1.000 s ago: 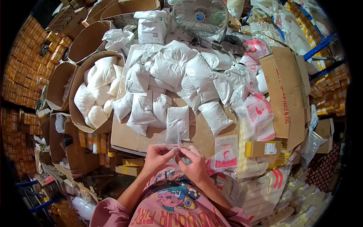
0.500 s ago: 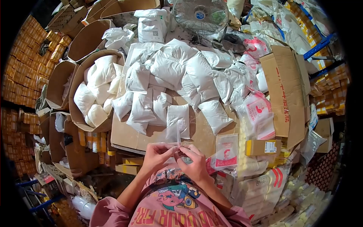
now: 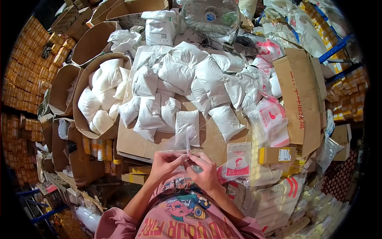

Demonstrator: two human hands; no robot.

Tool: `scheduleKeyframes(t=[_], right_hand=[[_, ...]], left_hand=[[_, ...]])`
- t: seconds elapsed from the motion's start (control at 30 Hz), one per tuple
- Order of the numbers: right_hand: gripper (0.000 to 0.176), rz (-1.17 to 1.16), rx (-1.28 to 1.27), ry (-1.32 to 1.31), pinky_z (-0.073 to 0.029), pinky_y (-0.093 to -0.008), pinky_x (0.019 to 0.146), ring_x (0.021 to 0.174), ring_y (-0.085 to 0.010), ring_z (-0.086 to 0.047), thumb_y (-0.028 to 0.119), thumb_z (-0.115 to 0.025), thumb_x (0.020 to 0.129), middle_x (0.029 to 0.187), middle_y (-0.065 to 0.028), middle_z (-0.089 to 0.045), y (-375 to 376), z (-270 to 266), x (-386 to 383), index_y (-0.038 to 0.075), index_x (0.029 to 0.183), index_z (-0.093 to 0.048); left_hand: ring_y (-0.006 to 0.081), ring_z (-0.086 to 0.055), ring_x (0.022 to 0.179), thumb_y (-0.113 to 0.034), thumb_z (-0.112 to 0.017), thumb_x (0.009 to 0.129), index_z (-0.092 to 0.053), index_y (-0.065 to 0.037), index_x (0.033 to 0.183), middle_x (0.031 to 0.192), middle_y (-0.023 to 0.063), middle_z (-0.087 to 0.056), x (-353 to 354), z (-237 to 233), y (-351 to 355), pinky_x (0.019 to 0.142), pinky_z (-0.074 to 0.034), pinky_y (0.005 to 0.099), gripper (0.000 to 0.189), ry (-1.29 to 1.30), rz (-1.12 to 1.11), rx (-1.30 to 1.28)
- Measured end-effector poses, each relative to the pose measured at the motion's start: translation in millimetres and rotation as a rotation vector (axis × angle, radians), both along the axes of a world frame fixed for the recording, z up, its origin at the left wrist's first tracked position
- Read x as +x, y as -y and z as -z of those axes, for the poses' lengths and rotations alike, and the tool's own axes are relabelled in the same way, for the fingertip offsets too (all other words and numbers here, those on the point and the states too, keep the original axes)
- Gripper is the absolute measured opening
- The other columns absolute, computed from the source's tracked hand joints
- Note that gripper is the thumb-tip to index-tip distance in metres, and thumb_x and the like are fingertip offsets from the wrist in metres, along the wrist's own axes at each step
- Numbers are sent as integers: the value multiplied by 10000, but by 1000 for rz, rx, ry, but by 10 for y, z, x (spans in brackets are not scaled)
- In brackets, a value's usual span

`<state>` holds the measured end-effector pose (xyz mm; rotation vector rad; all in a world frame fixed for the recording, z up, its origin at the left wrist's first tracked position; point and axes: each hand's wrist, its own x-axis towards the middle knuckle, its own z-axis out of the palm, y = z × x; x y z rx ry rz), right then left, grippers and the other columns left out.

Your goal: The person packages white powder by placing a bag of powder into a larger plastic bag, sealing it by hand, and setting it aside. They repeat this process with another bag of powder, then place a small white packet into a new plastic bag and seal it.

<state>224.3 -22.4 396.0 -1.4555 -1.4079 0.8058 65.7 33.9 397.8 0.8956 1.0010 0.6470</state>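
Both my hands are close together in front of my body, at the near edge of the cardboard-covered table [image 3: 137,141]. The fingertips of my left hand [image 3: 165,164] and my right hand [image 3: 204,167] pinch a thin clear plastic bag [image 3: 180,143] between them. Its film stands up and spreads over the cardboard, partly see-through. Just beyond it lies a filled white bag [image 3: 187,118]. More filled white bags [image 3: 207,87] are heaped behind. To the right of my right hand is a flat clear bag with a pink print [image 3: 238,160].
On the left, a cardboard box [image 3: 77,118] holds several white bags. A fan [image 3: 210,16] stands at the back. Along the right are pink-printed bags [image 3: 272,119], a small yellow-brown box [image 3: 274,155] and a tall cardboard flap [image 3: 296,99]. Stacked orange-taped boxes [image 3: 24,87] line the left side.
My hands stay almost in place, still pinching the clear bag; its film has shifted slightly. The flat pink-printed bag at the right now shows its print more fully.
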Motion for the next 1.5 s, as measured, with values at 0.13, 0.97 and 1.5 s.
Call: scheduleKeyframes(t=[0.13, 0.97, 1.5], right_hand=[[343, 2, -42, -38, -529, -318, 695, 823, -279, -661, 44, -708, 753, 967, -150, -642, 6, -45, -8, -23, 1087, -663], [293, -21, -88, -113, -514, -330, 714, 836, -303, -654, 109, -685, 801, 936, -184, -650, 51, -27, 35, -34, 1057, -675], [290, -29, -13, -6, -512, -342, 711, 823, -327, -636, 91, -659, 809, 945, -178, -624, 77, 63, 24, -37, 1069, -661]], left_hand=[[114, -621, 828, -63, -666, 873, -694, 75, 985, 933, 111, -695, 22, -11, 19, 748, -517, 246, 181, 31, -6, -4], [145, -643, 862, -85, -677, 874, -699, 60, 1006, 967, 129, -698, -19, -41, 51, 781, -546, 277, 197, -12, 14, -13], [116, -641, 806, -94, -670, 877, -702, 64, 986, 898, 101, -708, 6, 32, 86, 739, -536, 249, 195, -75, -16, -2]])
